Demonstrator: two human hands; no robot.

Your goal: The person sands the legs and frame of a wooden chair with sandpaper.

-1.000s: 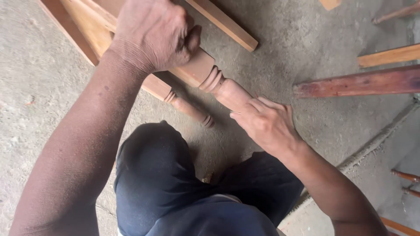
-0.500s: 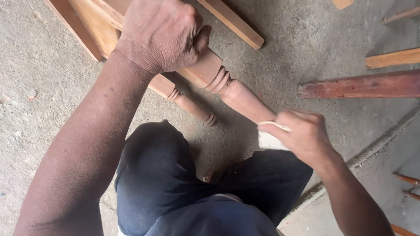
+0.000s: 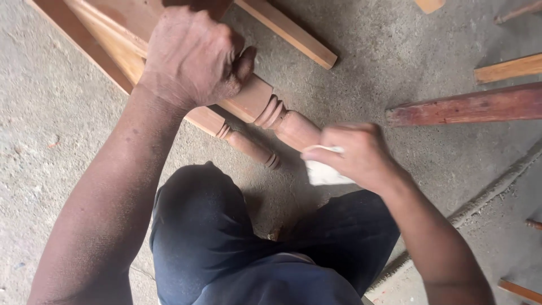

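Your left hand [image 3: 192, 56] is closed tight around the square upper part of the turned wooden leg [image 3: 271, 110], which slants above the concrete floor [image 3: 372, 62]. Your right hand [image 3: 355, 155] pinches a folded piece of sandpaper [image 3: 323, 169] (pale, creased) against the leg's rounded lower end.

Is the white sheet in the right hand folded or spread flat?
Folded: the small white sheet is wrapped round the tapered end of the turned reddish-brown wooden leg, pinched in the right hand.
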